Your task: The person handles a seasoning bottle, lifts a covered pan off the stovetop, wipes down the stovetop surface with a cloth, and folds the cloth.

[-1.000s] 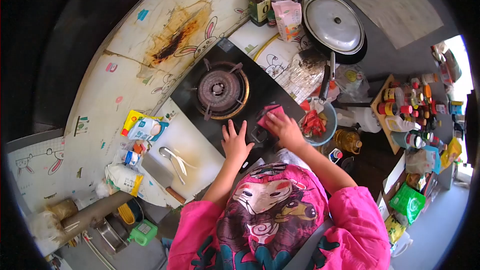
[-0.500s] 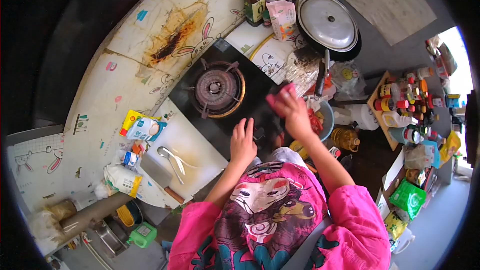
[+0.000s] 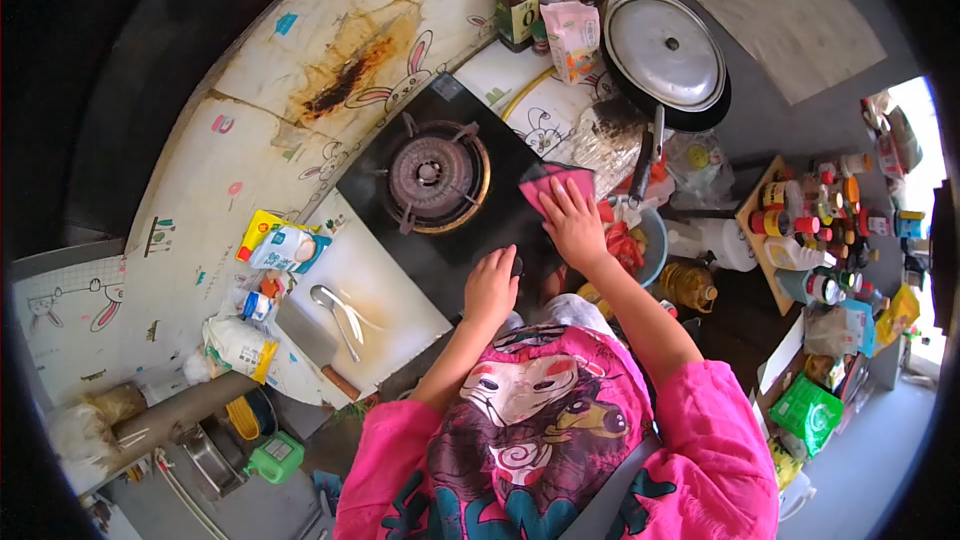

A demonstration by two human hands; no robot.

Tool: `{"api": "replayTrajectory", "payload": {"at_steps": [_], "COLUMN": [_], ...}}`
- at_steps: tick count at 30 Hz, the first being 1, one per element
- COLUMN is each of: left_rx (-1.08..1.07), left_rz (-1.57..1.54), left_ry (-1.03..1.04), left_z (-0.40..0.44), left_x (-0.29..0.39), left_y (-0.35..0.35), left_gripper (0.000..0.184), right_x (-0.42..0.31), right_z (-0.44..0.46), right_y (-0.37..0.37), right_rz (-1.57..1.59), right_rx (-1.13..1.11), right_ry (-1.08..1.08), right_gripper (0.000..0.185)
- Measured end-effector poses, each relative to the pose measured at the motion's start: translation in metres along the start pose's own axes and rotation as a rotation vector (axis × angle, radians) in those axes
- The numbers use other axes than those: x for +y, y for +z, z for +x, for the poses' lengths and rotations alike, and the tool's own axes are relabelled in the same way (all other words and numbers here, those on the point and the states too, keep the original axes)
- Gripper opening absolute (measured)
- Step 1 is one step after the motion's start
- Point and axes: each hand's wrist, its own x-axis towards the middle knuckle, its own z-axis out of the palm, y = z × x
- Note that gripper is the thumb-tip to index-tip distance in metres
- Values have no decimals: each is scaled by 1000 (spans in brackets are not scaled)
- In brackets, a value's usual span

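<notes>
Under the spread fingers of my right hand (image 3: 573, 227) lies a pink cloth (image 3: 553, 186), pressed on the right edge of the black stove top (image 3: 400, 243). My left hand (image 3: 491, 285) rests at the stove's front edge, its fingers curled around the dark control knob there. The round gas burner (image 3: 430, 175) with its brass-coloured ring sits beyond my hands, with no pot on it. Just right of my right hand is a blue basin (image 3: 655, 245) holding red pieces, partly hidden by my forearm.
A lidded pan (image 3: 667, 52) stands at the back right, beside bottles (image 3: 517, 5) and a pink bag (image 3: 573, 40). To the left, a cleaver (image 3: 307, 333) and a spoon (image 3: 335, 312) lie on a white board (image 3: 385, 335). A seasoning rack (image 3: 768, 240) is at the right.
My right hand has moved the cloth from above the front knob area to the stove's right edge and flattened it there. My left hand's fingers have curled in at the front edge.
</notes>
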Motion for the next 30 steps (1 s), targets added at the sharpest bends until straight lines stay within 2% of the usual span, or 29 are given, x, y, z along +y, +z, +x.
{"api": "replayTrajectory", "payload": {"at_steps": [4,8,11,14,20,21,24,27,30], "left_rx": [-31,74,93,72,103,135,172,162,52], "left_rz": [-17,22,62,67,66,66,44,30,105], "left_ry": [-20,21,-31,-158,-277,-259,-245,-231,-208], "left_z": [5,8,8,8,0,0,1,4,7], "left_x": [-1,3,-3,7,10,8,5,1,6], "left_y": [2,-3,2,-2,16,18,18,17,7], "left_gripper": [52,49,45,46,46,46,46,47,54], "right_x": [-12,-17,-9,-4,-24,-25,-23,-15,12], "right_z": [-6,-54,-47,-10,54,48,24,-23,-47], "right_y": [0,-2,-3,1,-1,4,15,4,3], "right_rz": [-80,145,185,124,40,46,37,191,107], "right_rx": [-58,-82,-100,-114,-50,-56,-40,-24,8], "right_ry": [-151,-266,-293,-267,-125,-124,-327,-334,-380], "right_gripper": [45,42,38,36,50,50,50,46,37]}}
